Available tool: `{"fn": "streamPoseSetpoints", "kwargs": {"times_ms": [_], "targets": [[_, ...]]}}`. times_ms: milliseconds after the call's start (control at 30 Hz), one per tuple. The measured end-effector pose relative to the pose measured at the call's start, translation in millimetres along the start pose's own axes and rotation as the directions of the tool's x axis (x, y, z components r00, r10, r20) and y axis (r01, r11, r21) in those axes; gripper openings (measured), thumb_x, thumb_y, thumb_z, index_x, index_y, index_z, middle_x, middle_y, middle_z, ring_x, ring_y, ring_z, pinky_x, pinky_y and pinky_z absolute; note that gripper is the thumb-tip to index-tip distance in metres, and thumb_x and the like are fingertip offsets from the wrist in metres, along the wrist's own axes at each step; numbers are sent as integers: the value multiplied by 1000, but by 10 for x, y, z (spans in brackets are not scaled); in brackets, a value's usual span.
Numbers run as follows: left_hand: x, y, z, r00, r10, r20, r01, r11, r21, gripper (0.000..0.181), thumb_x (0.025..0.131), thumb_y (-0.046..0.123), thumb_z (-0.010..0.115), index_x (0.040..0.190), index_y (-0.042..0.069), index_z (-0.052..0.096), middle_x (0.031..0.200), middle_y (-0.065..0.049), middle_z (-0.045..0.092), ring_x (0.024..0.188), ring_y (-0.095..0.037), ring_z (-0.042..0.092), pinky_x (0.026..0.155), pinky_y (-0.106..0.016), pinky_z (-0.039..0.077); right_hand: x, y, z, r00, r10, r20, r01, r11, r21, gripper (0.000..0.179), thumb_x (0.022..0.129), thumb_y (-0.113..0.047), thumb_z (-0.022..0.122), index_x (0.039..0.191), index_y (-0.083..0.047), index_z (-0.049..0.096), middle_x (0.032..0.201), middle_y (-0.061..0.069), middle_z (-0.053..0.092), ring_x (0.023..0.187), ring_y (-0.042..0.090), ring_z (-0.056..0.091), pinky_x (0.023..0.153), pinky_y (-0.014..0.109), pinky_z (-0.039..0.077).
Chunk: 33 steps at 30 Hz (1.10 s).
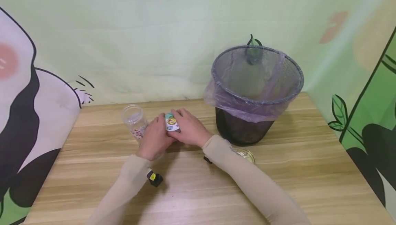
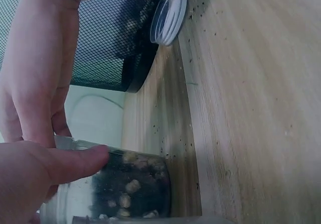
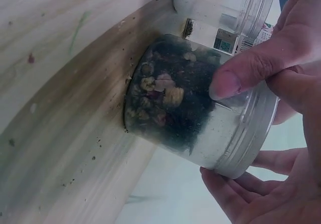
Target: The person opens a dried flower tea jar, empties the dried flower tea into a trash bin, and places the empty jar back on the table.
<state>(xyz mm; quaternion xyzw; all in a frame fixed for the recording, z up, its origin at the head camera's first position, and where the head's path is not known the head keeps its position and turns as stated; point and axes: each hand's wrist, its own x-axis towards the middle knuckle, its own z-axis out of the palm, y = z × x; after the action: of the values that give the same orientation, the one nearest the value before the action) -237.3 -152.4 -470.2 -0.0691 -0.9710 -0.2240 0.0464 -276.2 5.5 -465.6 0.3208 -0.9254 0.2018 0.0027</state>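
Note:
Both hands are at a clear plastic jar (image 3: pixel 175 93) with dark contents, and pale dried bits like flower buds show through its wall. From above, its top (image 1: pixel 172 122) carries a colourful printed picture. My left hand (image 1: pixel 156 137) grips the jar's left side, its thumb along the wall. My right hand (image 1: pixel 190 128) holds the upper right side, fingers curled round the rim. The jar's base is down at the tabletop. Just left of it stands a second clear jar (image 1: pixel 133 115) with red print low on its side, partly hidden by my left hand.
A black mesh bin (image 1: pixel 244 125) lined with a purple bag stands at the back right. A round, gold-rimmed lid (image 1: pixel 246 154) lies by my right sleeve. Small dark crumbs dot the wooden table (image 1: pixel 185 190). A printed cloth (image 1: pixel 123 46) hangs behind.

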Motion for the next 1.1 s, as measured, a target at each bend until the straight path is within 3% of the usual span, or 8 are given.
{"fn": "streamPoseSetpoints", "kwargs": {"times_ms": [233, 367, 467, 633, 767, 833, 933, 1100], "targets": [[-2, 6, -60, 997, 12, -77, -28, 979, -204, 97, 75, 26, 93, 149, -7, 39, 137, -27, 55, 125, -42, 56, 109, -57, 47, -107, -31, -248, 998, -26, -63, 29, 998, 57, 82, 93, -50, 74, 155, -7, 41, 143, 16, 55, 122, 27, 60, 105, 42, 54], [-10, 29, -90, 998, 20, -65, -39, 953, -299, 103, 71, 32, 96, 150, -1, 39, 141, -21, 49, 129, -38, 51, 113, -55, 44, -236, -45, -410, 994, -31, -104, 39, 997, 74, 85, 91, -49, 76, 157, -9, 40, 142, 15, 55, 117, 27, 63, 100, 43, 57], [-33, 53, -100, 999, 38, -26, -45, 906, -420, 107, 68, 31, 98, 151, 4, 36, 145, -17, 47, 133, -35, 50, 117, -54, 42, -339, -63, -518, 991, -42, -123, 52, 995, 83, 88, 90, -49, 77, 159, -10, 37, 144, 15, 55, 116, 27, 64, 97, 43, 58], [-77, 142, -77, 992, 125, 19, -86, 776, -624, 108, 66, 20, 99, 150, 9, 33, 146, -14, 51, 136, -31, 53, 120, -50, 41, -541, -105, -703, 991, -67, -113, 78, 992, 95, 90, 91, -50, 76, 160, -10, 35, 149, 16, 53, 118, 28, 64, 98, 45, 58], [-90, 286, -11, 980, 198, -11, -158, 745, -649, 101, 63, 12, 99, 147, 5, 43, 140, -14, 58, 129, -30, 58, 117, -48, 45, -748, -88, -851, 992, -77, -103, 86, 993, 86, 88, 91, -48, 75, 159, -7, 38, 152, 17, 51, 125, 30, 62, 104, 49, 55], [-109, 361, 21, 978, 208, -22, -172, 737, -654, 99, 61, 10, 98, 145, 6, 47, 136, -12, 60, 125, -28, 59, 115, -47, 46, -842, -75, -905, 991, -82, -107, 91, 992, 82, 88, 91, -47, 76, 159, -6, 38, 152, 16, 52, 124, 30, 62, 105, 50, 54], [-145, 458, 72, 975, 221, -30, -180, 701, -690, 94, 59, 6, 96, 140, 5, 48, 132, -12, 61, 120, -26, 61, 111, -45, 50, -947, -69, -950, 989, -84, -123, 92, 994, 58, 88, 90, -50, 76, 158, -7, 40, 150, 15, 53, 122, 30, 63, 105, 51, 54], [-216, 591, 160, 966, 258, -8, -179, 645, -743, 90, 65, 3, 94, 141, 6, 47, 132, -12, 62, 121, -26, 62, 108, -41, 53, -1039, -97, -912, 976, -94, -199, 78, 993, -85, 90, 86, -62, 75, 152, -7, 49, 139, 14, 58, 111, 28, 65, 91, 47, 60]]}}
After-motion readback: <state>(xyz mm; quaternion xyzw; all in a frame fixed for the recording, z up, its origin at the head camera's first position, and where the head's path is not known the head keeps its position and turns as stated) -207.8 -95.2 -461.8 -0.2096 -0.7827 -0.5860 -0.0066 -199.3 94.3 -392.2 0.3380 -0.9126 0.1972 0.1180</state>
